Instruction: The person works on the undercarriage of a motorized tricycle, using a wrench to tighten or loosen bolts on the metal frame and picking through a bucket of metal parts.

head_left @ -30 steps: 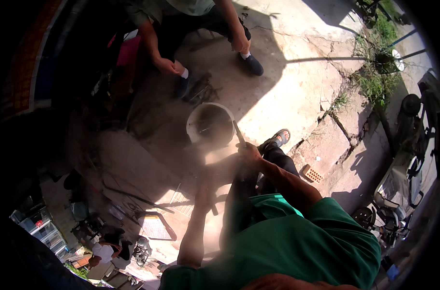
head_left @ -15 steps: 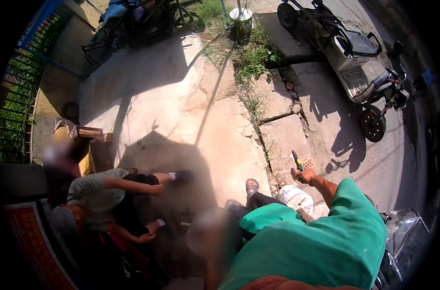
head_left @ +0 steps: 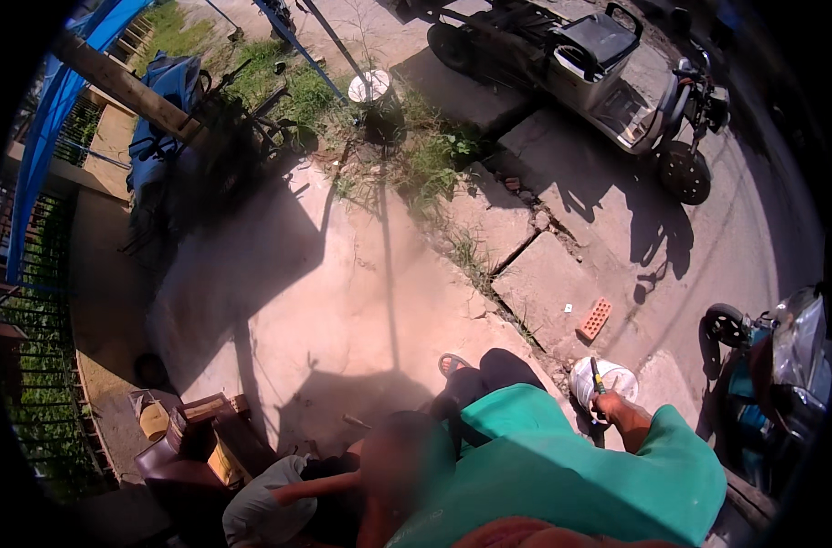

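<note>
In the head view, the right hand is closed around the dark slim handle of a tool whose far end dips into a white round plastic bucket standing on the pale concrete ground, just beside the person's knee in dark trousers. The fingers wrap the handle fully, the forearm reaching out from a green short sleeve. The left hand is not clearly visible (the lower middle of the picture is blurred, so I cannot tell whether its fingers are open or closed).

A sandalled foot rests on the concrete to the left of the bucket. An orange perforated brick lies near the bucket, beyond it on a cracked slab. A parked scooter stands well apart at the top.

To work the tool well, the grip looks best kept firm and low on the handle, with the bucket steady so that it does not tip on the uneven slab.
</note>
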A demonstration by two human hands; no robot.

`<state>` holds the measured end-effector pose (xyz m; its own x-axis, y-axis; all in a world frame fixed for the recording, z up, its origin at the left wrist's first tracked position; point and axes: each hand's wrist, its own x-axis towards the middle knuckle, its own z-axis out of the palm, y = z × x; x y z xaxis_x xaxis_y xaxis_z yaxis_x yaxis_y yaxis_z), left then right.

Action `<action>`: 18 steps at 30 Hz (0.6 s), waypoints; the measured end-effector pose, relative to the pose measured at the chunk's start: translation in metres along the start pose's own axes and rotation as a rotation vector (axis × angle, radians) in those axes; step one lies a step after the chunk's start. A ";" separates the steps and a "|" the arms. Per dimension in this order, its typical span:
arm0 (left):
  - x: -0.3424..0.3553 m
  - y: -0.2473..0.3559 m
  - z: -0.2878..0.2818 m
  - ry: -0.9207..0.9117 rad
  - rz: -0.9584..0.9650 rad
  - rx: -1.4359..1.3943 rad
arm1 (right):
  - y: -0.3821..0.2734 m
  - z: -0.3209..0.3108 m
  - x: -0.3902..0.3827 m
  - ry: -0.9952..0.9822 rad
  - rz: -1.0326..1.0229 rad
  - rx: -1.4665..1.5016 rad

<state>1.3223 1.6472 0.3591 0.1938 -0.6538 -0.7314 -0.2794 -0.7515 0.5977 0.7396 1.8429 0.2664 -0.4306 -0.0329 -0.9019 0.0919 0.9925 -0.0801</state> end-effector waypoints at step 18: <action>0.261 0.256 -0.051 -0.012 -0.014 0.417 | -0.263 0.070 -0.012 -0.260 0.018 0.728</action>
<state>1.3491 1.2803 0.3378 0.1902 -0.6413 -0.7433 -0.6340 -0.6583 0.4057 0.7836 1.5745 0.2690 -0.2067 -0.1334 -0.9693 0.7029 0.6688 -0.2420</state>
